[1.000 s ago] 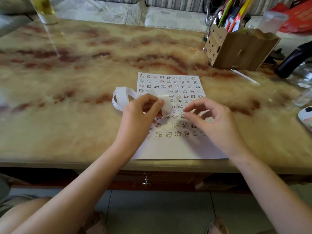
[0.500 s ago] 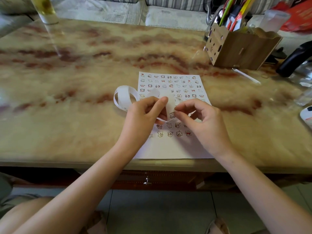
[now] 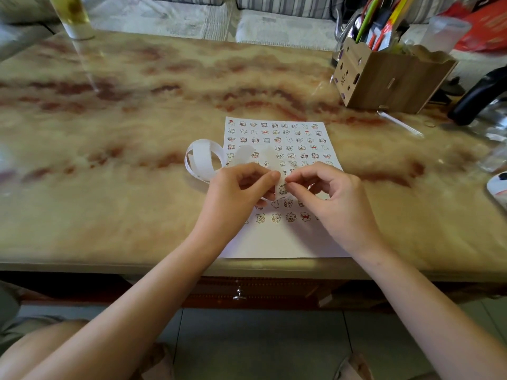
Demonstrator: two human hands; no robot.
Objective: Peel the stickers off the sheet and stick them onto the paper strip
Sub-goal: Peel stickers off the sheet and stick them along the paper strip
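Note:
A white sticker sheet (image 3: 277,138) with rows of small cartoon stickers lies flat on the marble table near its front edge. A curled white paper strip (image 3: 203,157) loops off to the sheet's left. My left hand (image 3: 238,193) pinches the strip's near end above the sheet. My right hand (image 3: 337,198) meets it fingertip to fingertip, thumb and forefinger pinched on a small sticker (image 3: 282,189) at the strip's end. Both hands cover the middle rows of the sheet.
A wooden desk organiser (image 3: 392,78) stuffed with pens stands at the back right, a thin stick on the table in front of it. A black handle (image 3: 477,97) and clear items sit at the far right. A bottle (image 3: 74,17) stands back left.
My right hand moved left from the sheet to the strip end held by my left hand. The two sets of fingertips now meet; the left hand shifted slightly.

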